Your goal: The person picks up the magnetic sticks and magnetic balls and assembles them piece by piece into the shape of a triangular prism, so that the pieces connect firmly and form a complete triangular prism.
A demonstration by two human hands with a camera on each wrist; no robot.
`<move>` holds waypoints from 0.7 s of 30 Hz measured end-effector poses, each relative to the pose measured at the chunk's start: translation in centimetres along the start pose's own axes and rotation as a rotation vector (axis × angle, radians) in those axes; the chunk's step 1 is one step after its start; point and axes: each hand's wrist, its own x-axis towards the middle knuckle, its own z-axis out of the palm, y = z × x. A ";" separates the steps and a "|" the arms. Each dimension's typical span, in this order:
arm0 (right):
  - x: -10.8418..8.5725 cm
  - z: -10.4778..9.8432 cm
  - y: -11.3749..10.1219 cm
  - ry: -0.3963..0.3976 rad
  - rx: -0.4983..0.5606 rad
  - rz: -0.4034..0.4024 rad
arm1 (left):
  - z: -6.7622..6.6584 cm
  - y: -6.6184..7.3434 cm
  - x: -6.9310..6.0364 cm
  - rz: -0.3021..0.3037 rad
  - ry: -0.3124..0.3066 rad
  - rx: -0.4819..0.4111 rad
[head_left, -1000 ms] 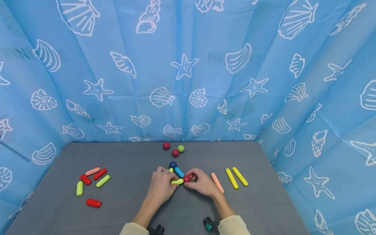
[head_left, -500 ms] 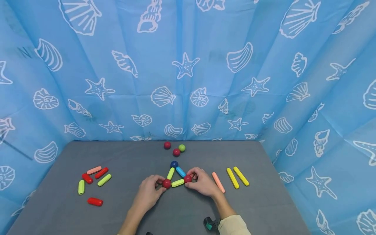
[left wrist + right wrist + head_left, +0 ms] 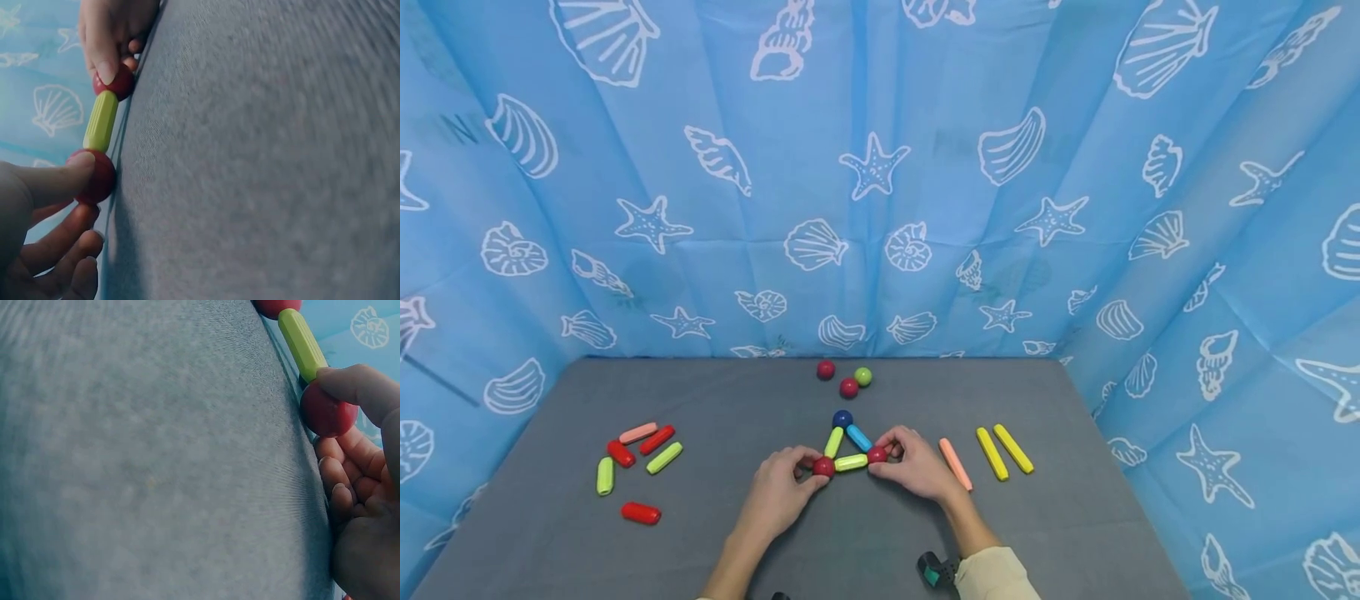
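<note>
A small triangle of rods and balls lies mid-table. My left hand (image 3: pixel 780 490) pinches a red ball (image 3: pixel 823 467) at its left corner between thumb and fingers. At the right corner, another red ball (image 3: pixel 876 455) is pinched by my right hand (image 3: pixel 919 467). Between these balls runs a yellow-green rod (image 3: pixel 852 462), its ends meeting both in the left wrist view. A second yellow-green rod (image 3: pixel 833 442) and a light blue rod (image 3: pixel 859 437) lead up to a dark blue ball (image 3: pixel 842 419) at the far corner.
Behind the triangle sit two red balls, one of them a red ball (image 3: pixel 848 387) beside a green ball (image 3: pixel 862 377). Several short rods, including a red rod (image 3: pixel 641 512), lie left. A salmon rod (image 3: pixel 956 464) and two yellow rods, one a yellow rod (image 3: pixel 1013 448), lie right.
My left hand has moved from the front yellow-green rod to the left red ball. That ball now meets the rods' ends. My right hand has stayed on its red ball.
</note>
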 end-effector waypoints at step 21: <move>-0.1 -0.1 0.1 0.011 0.017 -0.020 | -6.3 -3.5 10.3 0.060 0.096 -0.071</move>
